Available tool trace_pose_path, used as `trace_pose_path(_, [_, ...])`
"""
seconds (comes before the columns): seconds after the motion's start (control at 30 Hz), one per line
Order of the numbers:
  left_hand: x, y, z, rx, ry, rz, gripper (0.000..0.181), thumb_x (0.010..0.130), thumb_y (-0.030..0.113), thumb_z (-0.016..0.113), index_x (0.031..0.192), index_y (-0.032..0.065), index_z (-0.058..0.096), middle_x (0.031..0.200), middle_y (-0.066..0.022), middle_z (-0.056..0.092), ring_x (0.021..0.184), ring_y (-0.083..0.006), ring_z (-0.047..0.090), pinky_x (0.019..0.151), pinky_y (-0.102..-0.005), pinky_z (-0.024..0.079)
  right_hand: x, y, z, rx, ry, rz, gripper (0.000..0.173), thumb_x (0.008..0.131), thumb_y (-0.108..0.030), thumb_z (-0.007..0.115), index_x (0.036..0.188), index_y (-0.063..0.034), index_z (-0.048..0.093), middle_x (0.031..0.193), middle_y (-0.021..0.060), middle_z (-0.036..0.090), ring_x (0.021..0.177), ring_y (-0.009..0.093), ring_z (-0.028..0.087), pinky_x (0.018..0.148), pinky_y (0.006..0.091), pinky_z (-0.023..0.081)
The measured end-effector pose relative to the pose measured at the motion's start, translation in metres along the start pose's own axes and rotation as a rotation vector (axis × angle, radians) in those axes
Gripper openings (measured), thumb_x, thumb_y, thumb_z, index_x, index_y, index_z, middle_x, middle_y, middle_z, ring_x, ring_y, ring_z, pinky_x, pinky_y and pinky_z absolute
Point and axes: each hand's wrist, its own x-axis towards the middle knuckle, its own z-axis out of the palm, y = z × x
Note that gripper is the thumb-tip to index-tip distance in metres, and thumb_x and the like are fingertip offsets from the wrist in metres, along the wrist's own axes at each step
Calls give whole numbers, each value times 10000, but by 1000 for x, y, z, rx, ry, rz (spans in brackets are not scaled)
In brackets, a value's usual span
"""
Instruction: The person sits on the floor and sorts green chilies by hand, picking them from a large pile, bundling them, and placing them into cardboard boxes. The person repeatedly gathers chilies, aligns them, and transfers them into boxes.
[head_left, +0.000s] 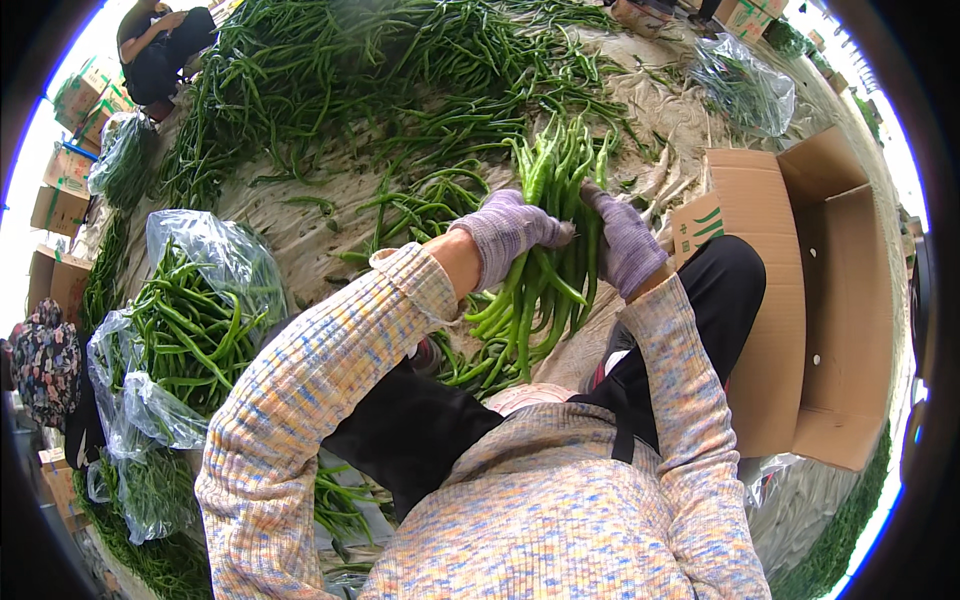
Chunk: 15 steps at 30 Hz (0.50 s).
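Note:
Between my two gloved hands is a bunch of long green chili peppers (553, 196), lifted above the ground cloth. My left hand (514, 229), in a purple knit glove, grips the bunch from its left side. My right hand (624, 241), in a matching glove, closes on the right side, its fingertips partly hidden behind peppers. Loose peppers (480, 371) lie beneath the bunch, near my feet. More peppers (431, 206) rest on the cloth just beyond my left hand.
A large pepper heap (360, 67) spreads across the far side. Left of me stands an opened clear plastic bag (214, 240) of peppers. An open cardboard box (757, 300) is at my right. Another person (154, 56) crouches at the far left. A filled plastic bag (746, 82) lies far right.

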Motion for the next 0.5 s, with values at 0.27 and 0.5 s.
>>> trace_pose_path(0.27, [24,-1,0,-48,-107,-57,282,765,194,705,939,0,596,789,-85,634,644,-181,629,542,-340,548,19,5,-26,59,34,88,291,913,-282,480,1090,-63,551,967,108,626,820,231,624,768,399,527])
trace_pose_path(0.5, [25,0,-10,-172,-197,-30,284,823,252,647,947,-2,607,829,-83,650,685,-172,647,616,-303,553,24,5,-36,110,-157,63,320,911,-271,484,1150,-65,542,1058,108,616,912,219,624,800,363,526])
